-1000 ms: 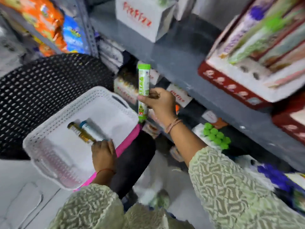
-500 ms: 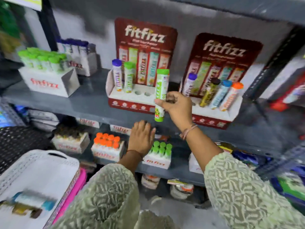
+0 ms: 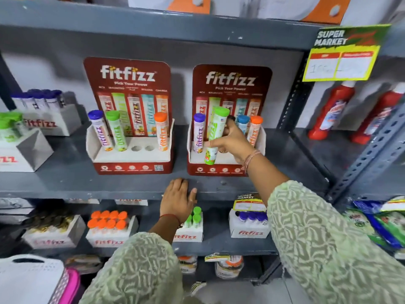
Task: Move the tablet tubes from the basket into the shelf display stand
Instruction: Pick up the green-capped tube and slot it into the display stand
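My right hand (image 3: pixel 233 143) grips a green-capped tablet tube (image 3: pixel 215 133), tilted, its lower end over the white tray of the right red display stand (image 3: pixel 232 80). That stand holds a purple-capped tube (image 3: pixel 199 132), a blue-capped one (image 3: pixel 242 125) and an orange-capped one (image 3: pixel 254 130). The left display stand (image 3: pixel 129 159) holds a purple, a green and an orange tube, with two round holes bare. My left hand (image 3: pixel 178 199) rests flat on the front edge of the grey shelf (image 3: pixel 87 183). The white basket (image 3: pixel 30 279) shows only at the bottom left corner.
White boxes of tubes (image 3: pixel 109 229) stand on the lower shelf and at the far left. Red bottles (image 3: pixel 333 110) stand in the bay to the right, behind a perforated metal upright (image 3: pixel 368 154). A yellow price tag (image 3: pixel 344 58) hangs from the upper shelf.
My right hand carried the green tube from the basket up to the shelf and across to the right stand. My left hand left the basket and settled on the shelf edge.
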The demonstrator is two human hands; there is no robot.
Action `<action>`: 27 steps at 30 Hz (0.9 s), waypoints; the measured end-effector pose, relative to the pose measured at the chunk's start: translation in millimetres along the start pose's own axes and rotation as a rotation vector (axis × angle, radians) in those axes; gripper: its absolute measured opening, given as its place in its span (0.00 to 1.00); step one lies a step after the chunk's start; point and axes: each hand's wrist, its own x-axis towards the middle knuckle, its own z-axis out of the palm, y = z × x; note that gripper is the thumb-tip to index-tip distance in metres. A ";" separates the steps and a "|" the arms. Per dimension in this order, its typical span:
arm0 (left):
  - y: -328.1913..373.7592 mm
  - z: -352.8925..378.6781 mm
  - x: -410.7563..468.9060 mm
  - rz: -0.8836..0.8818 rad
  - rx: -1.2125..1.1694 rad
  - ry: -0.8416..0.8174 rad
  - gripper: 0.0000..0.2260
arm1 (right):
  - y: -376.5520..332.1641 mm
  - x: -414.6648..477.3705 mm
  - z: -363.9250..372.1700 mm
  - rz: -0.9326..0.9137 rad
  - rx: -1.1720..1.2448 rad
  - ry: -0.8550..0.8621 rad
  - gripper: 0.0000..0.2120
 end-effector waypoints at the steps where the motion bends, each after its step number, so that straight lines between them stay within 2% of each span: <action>1: -0.2 0.1 0.3 0.005 0.004 0.004 0.33 | -4.1 2.2 -3.3 0.007 -0.020 0.008 0.24; 4: 0.8 -1.6 -0.3 0.000 0.019 -0.014 0.33 | -19.2 8.5 -11.1 0.088 -0.035 0.011 0.16; 7: 0.3 -1.4 0.0 0.004 0.031 -0.028 0.32 | -29.9 16.2 -15.5 0.172 0.069 -0.013 0.08; 11: -1.1 -0.6 0.3 -0.002 0.036 -0.042 0.31 | -46.7 26.9 -20.7 0.131 0.018 0.003 0.03; 12: -1.7 -0.3 0.7 0.002 0.037 -0.043 0.31 | -50.6 29.9 -21.8 0.105 -0.037 0.014 0.05; 14: -3.2 -0.2 0.9 0.002 0.036 -0.050 0.31 | -56.3 35.8 -23.4 0.058 -0.163 0.044 0.18; 16: -4.2 -0.6 0.9 0.002 0.031 -0.055 0.30 | -58.0 39.0 -20.8 -0.016 -0.304 0.073 0.24; 20: -5.1 -0.7 1.0 0.025 0.032 -0.054 0.31 | -47.2 44.7 -14.1 -0.177 -0.713 0.109 0.27; 22: -6.4 -0.2 0.7 0.032 0.037 -0.056 0.31 | -37.8 46.9 -10.4 -0.244 -0.837 0.092 0.28; 27: -8.5 2.3 0.0 0.042 0.060 -0.068 0.31 | -19.4 49.4 -5.7 -0.287 -0.839 0.139 0.28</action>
